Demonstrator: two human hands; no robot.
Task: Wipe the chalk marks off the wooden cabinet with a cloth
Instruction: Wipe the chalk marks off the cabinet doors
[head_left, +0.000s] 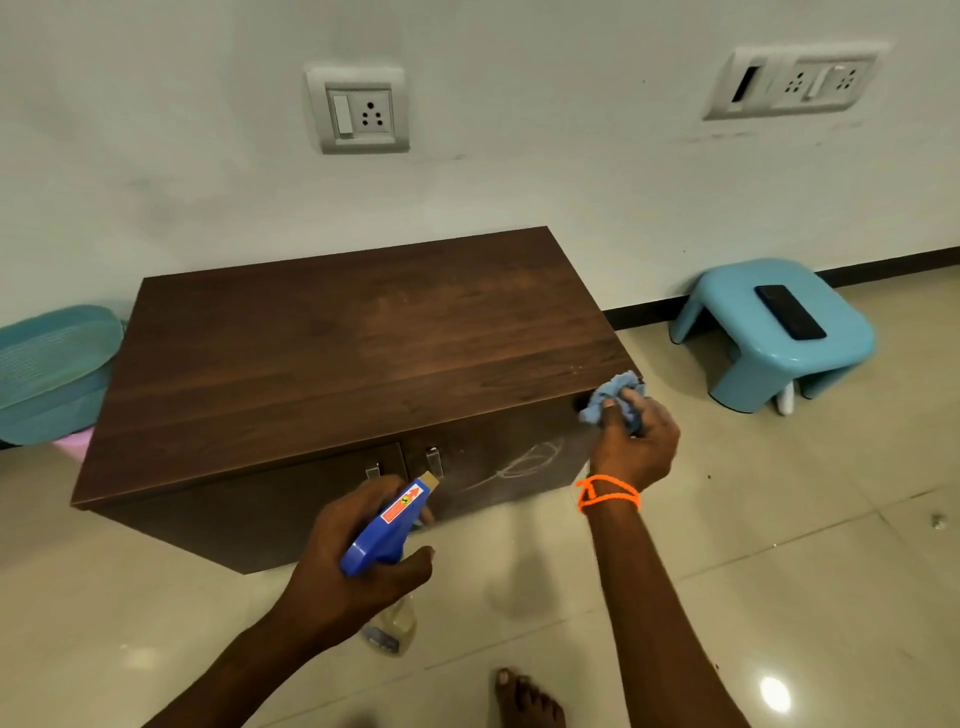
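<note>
Low dark wooden cabinet (353, 332) on glossy beige floor tiles (779, 545), backed against a white wall (519, 156) with two socket plates above it; chalk marks (519, 462) looping across its right door. Right of the cabinet, a blue stool (737, 332) carrying a phone (789, 312); left of it, a teal basket (52, 369). Right hand (634, 441), fingers clamped on a blue cloth (610, 397) at the cabinet's front right corner; left hand (343, 561) gripping a spray bottle (387, 527) before its doors.

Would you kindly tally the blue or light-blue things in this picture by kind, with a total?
Spray bottle with blue trigger head, in the left hand: 1
Blue cloth, in the right hand: 1
Light-blue plastic stool: 1
Light-blue basket: 1
Total: 4
</note>
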